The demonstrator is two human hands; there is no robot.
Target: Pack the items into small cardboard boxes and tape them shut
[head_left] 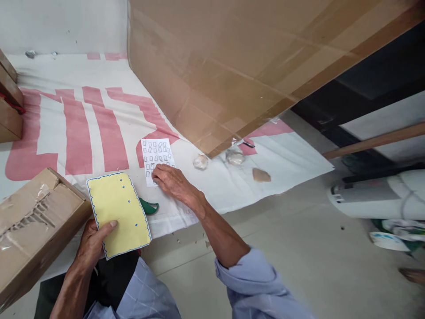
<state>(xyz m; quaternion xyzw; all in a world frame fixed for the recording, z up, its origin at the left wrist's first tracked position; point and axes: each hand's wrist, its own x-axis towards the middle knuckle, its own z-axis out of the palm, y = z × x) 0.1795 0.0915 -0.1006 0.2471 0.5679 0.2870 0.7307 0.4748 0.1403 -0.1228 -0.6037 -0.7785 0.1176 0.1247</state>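
My left hand (91, 246) grips a yellow card (121, 208) with a blue wavy border and a few small blue diamonds, its thumb lying on the front. On the cloth, a white sheet (157, 153) carries rows of small outlined rectangles. My right hand (169, 179) rests over the lower part of that sheet, fingers bent and pinched together. Whatever may be between those fingertips is too small to make out. A green curved object (149, 206) lies between the card and my right wrist, partly covered by the card.
A large cardboard box (212, 66) looms over the right of the white-and-red cloth (192, 199). Another taped carton (40, 226) stands at left. Plastic-wrapped lumps (200, 161) and a brown scrap (261, 175) lie to the right. More boxes (9, 106) sit at far left.
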